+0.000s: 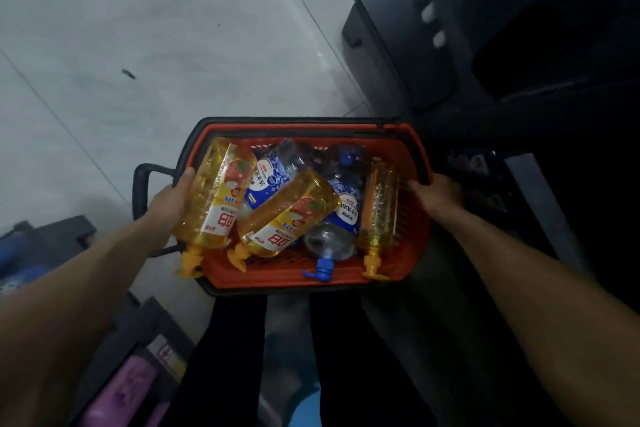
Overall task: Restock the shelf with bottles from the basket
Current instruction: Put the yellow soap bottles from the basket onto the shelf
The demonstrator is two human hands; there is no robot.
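A red basket (311, 279) with a black rim is held low in front of me, over the floor. Inside lie several pump bottles on their sides: yellow ones (287, 215) and clear ones with blue labels (343, 215). One yellow bottle (211, 194) leans on the basket's left rim. My left hand (171, 199) grips the left side, its thumb against that bottle. My right hand (438, 194) grips the right rim. A dark shelf (398, 55) stands at the upper right, its contents too dim to make out.
Pale tiled floor (156, 45) spreads to the left and ahead. Low dark shelving with purple and blue packs (128, 388) runs along the lower left. The basket's black handle (140, 191) sticks out to the left. My dark trousers (346, 357) are below.
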